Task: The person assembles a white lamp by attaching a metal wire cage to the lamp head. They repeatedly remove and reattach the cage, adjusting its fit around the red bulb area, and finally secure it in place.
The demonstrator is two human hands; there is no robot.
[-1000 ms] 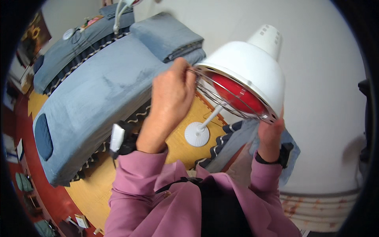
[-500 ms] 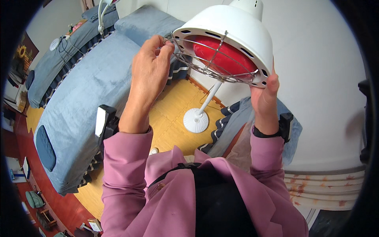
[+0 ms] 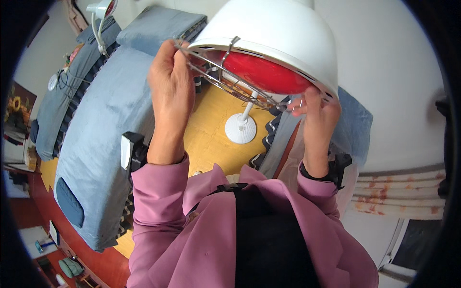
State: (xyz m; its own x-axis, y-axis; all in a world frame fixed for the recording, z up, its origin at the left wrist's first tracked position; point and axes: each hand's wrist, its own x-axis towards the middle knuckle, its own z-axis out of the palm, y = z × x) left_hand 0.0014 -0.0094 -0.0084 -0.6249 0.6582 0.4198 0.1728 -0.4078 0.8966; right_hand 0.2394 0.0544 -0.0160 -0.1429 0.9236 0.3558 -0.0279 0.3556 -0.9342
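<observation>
A large white heat lamp head (image 3: pixel 273 26) hangs tilted in front of me, its red bulb (image 3: pixel 264 72) facing down and toward me. Below the rim sits a metal wire guard (image 3: pixel 259 100), with a gap between much of it and the shade. At the guard's left end, my left hand (image 3: pixel 170 79) pinches the wire between thumb and fingers. The fingers of my right hand (image 3: pixel 318 115) close on the guard's right end, just under the rim. Whether the guard is still hooked to the shade there is hidden by that hand.
The lamp's stand has a round white base (image 3: pixel 240 128) on the yellow mat floor (image 3: pixel 211 134). A blue-covered bed (image 3: pixel 103 125) lies to the left, with another bed (image 3: pixel 50 113) and a second lamp (image 3: pixel 98 29) beyond. Blue fabric (image 3: pixel 354 125) hangs at the right.
My right hand has shifted from the shade's outer side to the guard's right end. The guard has dropped lower from the rim. My left hand has moved slightly left, still gripping the wire.
</observation>
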